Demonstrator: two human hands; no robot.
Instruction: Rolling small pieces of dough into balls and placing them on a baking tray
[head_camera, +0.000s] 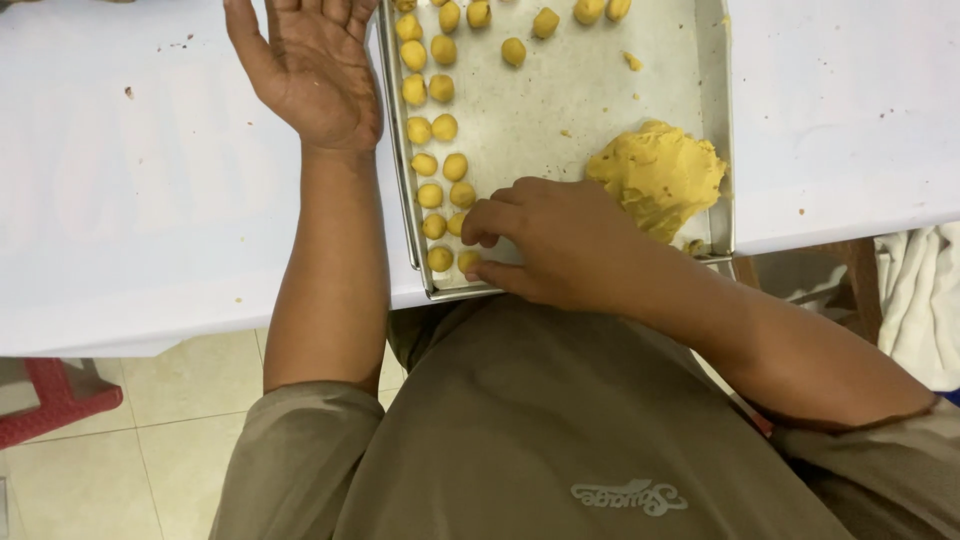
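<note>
A metal baking tray (712, 130) lies on the white table (130, 200). Several small yellow dough balls (443, 128) sit in two columns along its left side, with more at the far end. A large lump of yellow dough (660, 175) rests at the tray's near right. My right hand (555, 240) is over the tray's near left corner, fingers curled, fingertips touching a dough ball (468, 260) at the end of the column. My left hand (315, 65) lies palm up and flat on the table just left of the tray, holding nothing.
The table's near edge runs across below the tray, with beige floor tiles (150, 440) under it. A red stool (55, 395) stands at the lower left. White cloth (920, 290) hangs at the right beside a wooden leg (860, 275).
</note>
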